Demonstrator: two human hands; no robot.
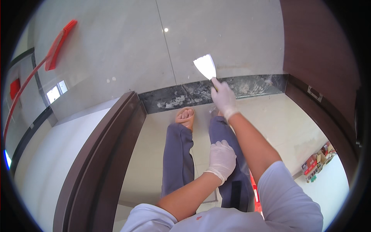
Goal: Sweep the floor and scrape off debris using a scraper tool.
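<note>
My right hand (224, 96), in a thin white glove, is wrapped round the handle of a scraper (206, 67). The scraper's wide, bright blade points away from me, over the grey floor tile just beyond the dark stone threshold (176, 97). White smears and patches mark that threshold. Also gloved, my left hand (222, 159) rests closed against my right trouser leg (224, 135), near the knee. Its fingers are curled, and whatever they may hold is hidden.
Dark brown door frame sides (116, 131) flank me, with a brown panel (320, 42) at the far right. A red broom (58, 46) lies at the left on the grey tiles. My sandalled left foot (185, 118) stands near the threshold. Assorted boxes (310, 165) sit at the right.
</note>
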